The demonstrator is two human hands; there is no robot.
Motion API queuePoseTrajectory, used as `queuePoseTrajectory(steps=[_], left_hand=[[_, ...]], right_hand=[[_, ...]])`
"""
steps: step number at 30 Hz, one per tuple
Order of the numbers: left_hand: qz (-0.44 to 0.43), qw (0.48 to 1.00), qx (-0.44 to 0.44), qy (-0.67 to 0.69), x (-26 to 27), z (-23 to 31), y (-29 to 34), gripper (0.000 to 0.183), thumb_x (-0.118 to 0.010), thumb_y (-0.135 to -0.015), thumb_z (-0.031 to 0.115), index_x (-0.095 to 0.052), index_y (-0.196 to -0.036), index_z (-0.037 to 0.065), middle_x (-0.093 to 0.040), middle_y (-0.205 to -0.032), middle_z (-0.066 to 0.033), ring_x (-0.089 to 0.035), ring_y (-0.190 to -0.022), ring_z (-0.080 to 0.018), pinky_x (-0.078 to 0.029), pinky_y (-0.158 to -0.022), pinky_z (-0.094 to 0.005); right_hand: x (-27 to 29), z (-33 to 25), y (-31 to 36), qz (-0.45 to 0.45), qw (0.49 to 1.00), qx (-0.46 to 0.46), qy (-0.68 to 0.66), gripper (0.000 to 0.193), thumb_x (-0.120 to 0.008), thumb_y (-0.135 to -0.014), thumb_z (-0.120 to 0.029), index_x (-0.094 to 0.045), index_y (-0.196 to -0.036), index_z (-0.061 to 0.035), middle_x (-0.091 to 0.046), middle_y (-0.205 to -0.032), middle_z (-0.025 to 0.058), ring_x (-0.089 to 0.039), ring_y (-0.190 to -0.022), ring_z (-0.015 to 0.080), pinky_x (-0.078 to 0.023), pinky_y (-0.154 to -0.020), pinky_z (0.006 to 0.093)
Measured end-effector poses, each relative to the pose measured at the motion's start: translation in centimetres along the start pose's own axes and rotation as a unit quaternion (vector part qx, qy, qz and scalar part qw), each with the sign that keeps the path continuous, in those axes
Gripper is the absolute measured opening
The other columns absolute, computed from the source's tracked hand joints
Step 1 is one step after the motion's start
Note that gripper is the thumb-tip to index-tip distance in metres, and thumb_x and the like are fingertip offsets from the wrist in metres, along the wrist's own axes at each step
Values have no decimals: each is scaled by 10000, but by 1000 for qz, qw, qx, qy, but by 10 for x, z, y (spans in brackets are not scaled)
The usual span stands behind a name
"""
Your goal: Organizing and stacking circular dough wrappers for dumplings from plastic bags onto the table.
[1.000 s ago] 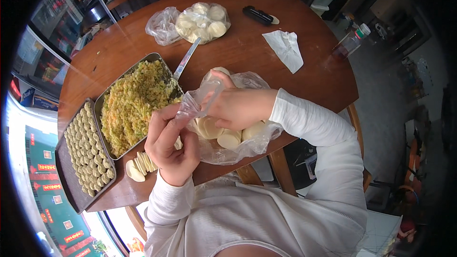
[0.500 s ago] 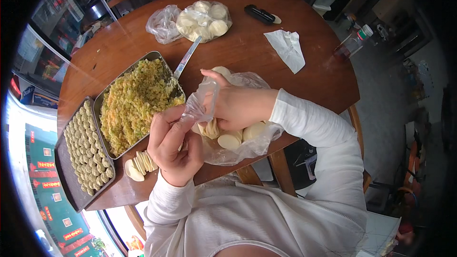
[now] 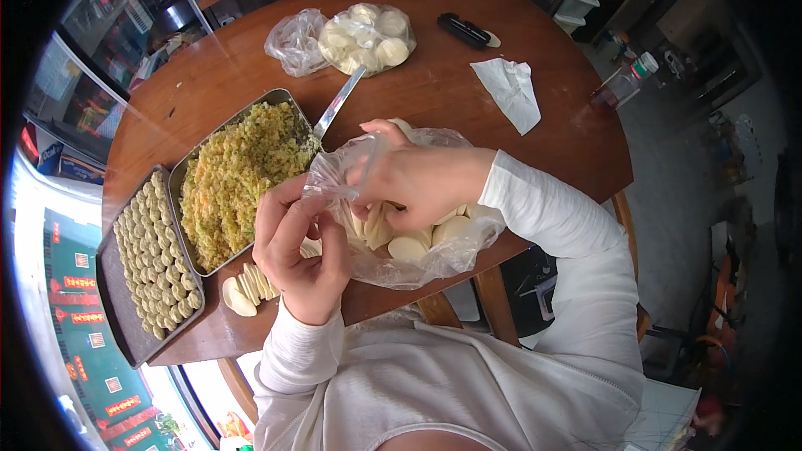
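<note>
Pinched in the fingers of my left hand [image 3: 302, 238] is the gathered edge of a clear plastic bag [image 3: 418, 271], held up and pulled leftward. My right hand [image 3: 422, 179] reaches into the bag's mouth, its lower fingers curled against a stack of round, pale dumpling wrappers [image 3: 375, 227]; the fingertips are partly hidden. One digit sticks out toward the upper left, behind the clear film. More wrappers [image 3: 408, 247] lie in the bag below that hand. Beside my left wrist, a fanned row of wrappers [image 3: 255, 284] rests on the table.
A metal tray of chopped yellow-green filling [image 3: 238, 179] with a metal-handled utensil [image 3: 341, 100] stands left of my hands. Beyond it, a dark tray [image 3: 134, 321] carries rows of small dumplings [image 3: 154, 259]. Another bag of wrappers [image 3: 368, 38], a black object [image 3: 462, 29] and white paper [image 3: 508, 92] lie farther back.
My left hand has shifted slightly left, stretching the bag's edge wider. Within the bag, the wrapper stack by my right fingers has tilted and spread. The whole view has shifted a little.
</note>
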State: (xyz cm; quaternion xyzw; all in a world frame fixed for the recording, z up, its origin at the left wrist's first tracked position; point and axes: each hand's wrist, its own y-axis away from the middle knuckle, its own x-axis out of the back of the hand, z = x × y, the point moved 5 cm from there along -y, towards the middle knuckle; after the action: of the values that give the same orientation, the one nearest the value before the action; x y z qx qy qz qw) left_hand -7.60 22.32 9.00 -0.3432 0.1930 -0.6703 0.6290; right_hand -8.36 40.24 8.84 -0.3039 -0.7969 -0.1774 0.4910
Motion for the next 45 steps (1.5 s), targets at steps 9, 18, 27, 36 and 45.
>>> queuePoseTrajectory(steps=[9,18,27,36,45], left_hand=[[-18,997,63,30,-1,-3,1,285,-595,-838,-178,-697,-1065,-38,-691,-1153,-108,-589,-818,-90,-452,-677,-206],[-18,999,48,-1,-1,-2,-2,388,-593,-770,-191,-782,-1045,7,-701,-1119,-119,-635,-813,-158,-502,-645,-252],[-24,998,43,-25,1,1,-3,403,-602,-729,-168,-793,-1023,31,-709,-1097,-126,-632,-880,-245,-521,-742,-329],[-36,998,2,-59,1,1,-3,370,-570,-824,-197,-772,-1080,-21,-710,-1165,-132,-641,-835,-116,-502,-693,-223],[-22,998,-7,-51,0,0,-3,414,-553,-815,-207,-766,-1117,-20,-710,-1154,-140,-660,-903,-153,-517,-735,-231]], right_hand=[[0,5,-4,-28,999,-13,-41,258,-719,-943,-214,-726,-1195,-159,-777,-995,82,-722,-1121,272,-25,-1289,646],[11,3,-10,-120,990,-5,-73,271,-730,-940,-211,-758,-1208,-183,-782,-1058,97,-725,-1067,284,-156,-1254,565],[24,8,-14,-168,971,40,-167,363,-707,-970,-316,-709,-1282,-132,-759,-1159,125,-695,-1176,291,-475,-1040,438],[-13,11,-19,-155,986,-48,29,218,-614,-1040,-315,-692,-1225,-230,-749,-1127,39,-715,-1124,281,-174,-1264,624],[-17,14,-24,68,995,-26,70,67,-649,-941,-193,-713,-956,-201,-677,-715,43,-757,-845,278,-161,-1305,610]])
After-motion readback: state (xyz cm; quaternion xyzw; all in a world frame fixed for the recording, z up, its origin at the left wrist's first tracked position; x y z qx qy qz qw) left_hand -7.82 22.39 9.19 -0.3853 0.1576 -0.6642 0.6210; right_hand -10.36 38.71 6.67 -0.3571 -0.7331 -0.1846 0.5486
